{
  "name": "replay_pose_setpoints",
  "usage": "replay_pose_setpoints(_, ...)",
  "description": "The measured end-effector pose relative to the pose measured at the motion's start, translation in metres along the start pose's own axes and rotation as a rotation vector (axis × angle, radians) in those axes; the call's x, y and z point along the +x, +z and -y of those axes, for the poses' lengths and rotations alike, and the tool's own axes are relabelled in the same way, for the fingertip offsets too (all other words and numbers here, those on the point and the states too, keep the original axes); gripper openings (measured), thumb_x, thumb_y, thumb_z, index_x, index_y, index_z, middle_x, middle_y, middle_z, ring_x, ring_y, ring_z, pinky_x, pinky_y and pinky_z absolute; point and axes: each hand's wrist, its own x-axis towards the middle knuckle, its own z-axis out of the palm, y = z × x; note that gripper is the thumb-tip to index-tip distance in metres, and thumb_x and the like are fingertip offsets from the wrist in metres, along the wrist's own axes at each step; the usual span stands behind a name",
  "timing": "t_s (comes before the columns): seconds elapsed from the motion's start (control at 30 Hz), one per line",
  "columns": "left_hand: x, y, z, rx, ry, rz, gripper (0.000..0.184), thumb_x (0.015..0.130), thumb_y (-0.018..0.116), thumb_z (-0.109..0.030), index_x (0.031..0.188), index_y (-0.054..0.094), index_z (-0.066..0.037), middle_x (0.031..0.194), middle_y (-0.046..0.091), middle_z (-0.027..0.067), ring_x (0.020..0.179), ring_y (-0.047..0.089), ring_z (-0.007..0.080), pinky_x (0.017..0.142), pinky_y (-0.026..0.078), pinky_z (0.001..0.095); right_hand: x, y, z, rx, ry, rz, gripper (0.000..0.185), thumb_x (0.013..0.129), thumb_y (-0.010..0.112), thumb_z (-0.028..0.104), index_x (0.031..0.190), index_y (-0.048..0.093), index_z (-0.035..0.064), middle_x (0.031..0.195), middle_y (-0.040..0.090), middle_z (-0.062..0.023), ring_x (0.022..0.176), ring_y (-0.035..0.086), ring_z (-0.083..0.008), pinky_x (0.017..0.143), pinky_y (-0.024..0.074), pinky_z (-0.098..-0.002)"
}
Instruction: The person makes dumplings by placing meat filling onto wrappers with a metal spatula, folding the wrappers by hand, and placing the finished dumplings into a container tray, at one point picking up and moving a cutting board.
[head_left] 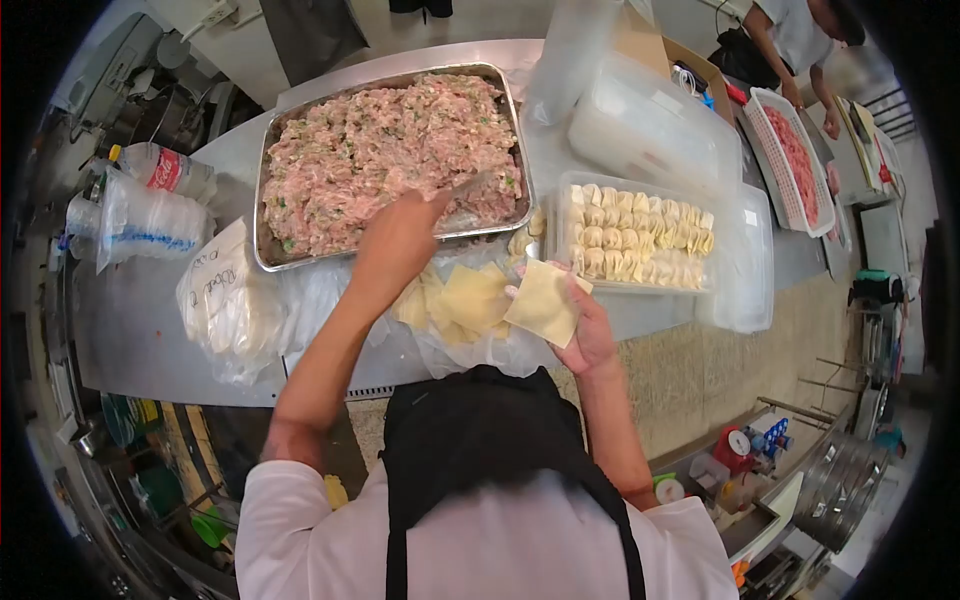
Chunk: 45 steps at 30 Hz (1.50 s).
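Note:
A square yellow dough wrapper [545, 305] lies on my right hand [590, 335], its fingers curled around the edge. My left hand [405, 235] is closed around a thin metal spreader [465, 187] over the front right of a metal tray [262, 215]. Minced meat with green bits [370, 150] fills much of that tray. Between my hands, loose wrappers [465, 300] sit on clear plastic at the table's near edge. Right of the tray, a plastic container [564, 225] holds rows of folded dumplings [635, 235].
Bagged wrappers [225, 300], a bottle [165, 170] and bagged cups [150, 220] stand at the left. Clear plastic boxes [655, 125] lie behind the dumplings. At the back right, another person [800, 40] is beside a white basket of meat [790, 165].

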Motion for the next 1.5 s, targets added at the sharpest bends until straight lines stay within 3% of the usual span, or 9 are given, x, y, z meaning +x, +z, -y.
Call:
replay_pose_setpoints(0.17, 0.023, -0.008, 0.016, 0.351, 0.196, 0.453, 0.019, 0.083, 0.054, -0.008, 0.091, 0.070, -0.002, 0.080, 0.066, 0.0225, 0.080, 0.066, 0.0412, 0.069, 0.051, 0.0523, -0.007, 0.008, 0.006, -0.146, -0.012, -0.094, 0.053, 0.097, 0.053, 0.012, 0.143, 0.036, -0.0071, 0.145, 0.044, -0.0264, 0.132, 0.048, -0.0431, 0.113, 0.0395, -0.0515)
replay_pose_setpoints(0.27, 0.030, -0.042, -0.009, 0.208, 0.153, 0.172, 0.019, 0.082, 0.053, -0.009, 0.086, 0.070, 0.000, 0.080, 0.067, 0.0232, 0.080, 0.067, 0.0412, 0.069, 0.053, 0.0517, -0.018, -0.003, -0.002, -0.126, -0.016, -0.164, 0.059, 0.092, 0.054, 0.008, 0.143, 0.033, -0.0124, 0.144, 0.046, -0.0263, 0.133, 0.049, -0.0401, 0.113, 0.0401, -0.0475)
replay_pose_setpoints(0.5, 0.043, -0.016, 0.010, 0.386, 0.119, 0.482, 0.018, 0.083, 0.055, -0.008, 0.085, 0.071, 0.001, 0.088, 0.069, 0.0242, 0.088, 0.068, 0.0399, 0.074, 0.055, 0.0502, -0.027, -0.044, -0.033, -0.048, 0.071, -0.286, 0.046, 0.094, 0.053, 0.005, 0.137, 0.044, -0.0098, 0.134, 0.057, -0.0207, 0.122, 0.059, -0.0325, 0.105, 0.0483, -0.0433)
replay_pose_setpoints(0.7, 0.062, -0.016, 0.001, 0.310, 0.178, 0.146, 0.019, 0.084, 0.057, -0.012, 0.085, 0.070, 0.001, 0.090, 0.069, 0.0242, 0.084, 0.069, 0.0397, 0.074, 0.055, 0.0524, -0.021, -0.041, -0.033, -0.059, 0.095, -0.292, 0.045, 0.095, 0.053, 0.006, 0.136, 0.045, -0.0090, 0.133, 0.057, -0.0198, 0.121, 0.059, -0.0319, 0.104, 0.0491, -0.0427)
replay_pose_setpoints(0.9, 0.065, -0.056, 0.003, 0.503, 0.156, 0.604, 0.017, 0.078, 0.061, -0.007, 0.089, 0.074, -0.005, 0.090, 0.071, 0.0206, 0.091, 0.069, 0.0377, 0.078, 0.057, 0.0482, -0.023, -0.036, -0.025, -0.127, 0.026, -0.232, 0.052, 0.095, 0.054, 0.011, 0.140, 0.040, -0.0106, 0.138, 0.054, -0.0223, 0.126, 0.056, -0.0343, 0.109, 0.0449, -0.0434)
replay_pose_setpoints(1.03, 0.082, -0.038, -0.020, 0.326, 0.307, 0.142, 0.021, 0.078, 0.060, -0.005, 0.093, 0.075, -0.007, 0.091, 0.071, 0.0205, 0.091, 0.069, 0.0380, 0.078, 0.056, 0.0484, -0.017, -0.047, -0.038, -0.117, 0.086, -0.249, 0.052, 0.095, 0.054, 0.010, 0.140, 0.039, -0.0108, 0.138, 0.053, -0.0231, 0.126, 0.056, -0.0349, 0.109, 0.0448, -0.0442)
replay_pose_setpoints(1.27, 0.074, -0.050, -0.011, 0.569, 0.208, 0.650, 0.015, 0.080, 0.059, -0.004, 0.087, 0.072, -0.001, 0.085, 0.070, 0.0191, 0.088, 0.070, 0.0372, 0.075, 0.056, 0.0478, -0.030, -0.035, -0.022, -0.112, 0.052, -0.282, 0.042, 0.096, 0.053, 0.006, 0.136, 0.047, -0.0080, 0.132, 0.059, -0.0178, 0.119, 0.061, -0.0308, 0.101, 0.0506, -0.0422)
replay_pose_setpoints(1.37, 0.086, -0.058, -0.038, 0.466, 0.301, 0.331, 0.011, 0.081, 0.060, -0.004, 0.083, 0.071, -0.002, 0.084, 0.070, 0.0187, 0.089, 0.070, 0.0369, 0.073, 0.056, 0.0485, -0.030, -0.049, -0.024, -0.069, 0.111, -0.310, 0.042, 0.096, 0.053, 0.006, 0.135, 0.048, -0.0076, 0.132, 0.059, -0.0177, 0.119, 0.061, -0.0308, 0.101, 0.0505, -0.0422)
replay_pose_setpoints(1.5, 0.066, 0.010, -0.025, 0.506, 0.342, 0.414, 0.013, 0.082, 0.058, -0.005, 0.085, 0.071, -0.003, 0.084, 0.070, 0.0191, 0.089, 0.070, 0.0368, 0.072, 0.056, 0.0497, -0.029, -0.052, -0.020, -0.037, 0.200, -0.282, 0.041, 0.096, 0.053, 0.006, 0.135, 0.048, -0.0065, 0.131, 0.059, -0.0174, 0.118, 0.061, -0.0300, 0.101, 0.0509, -0.0417)
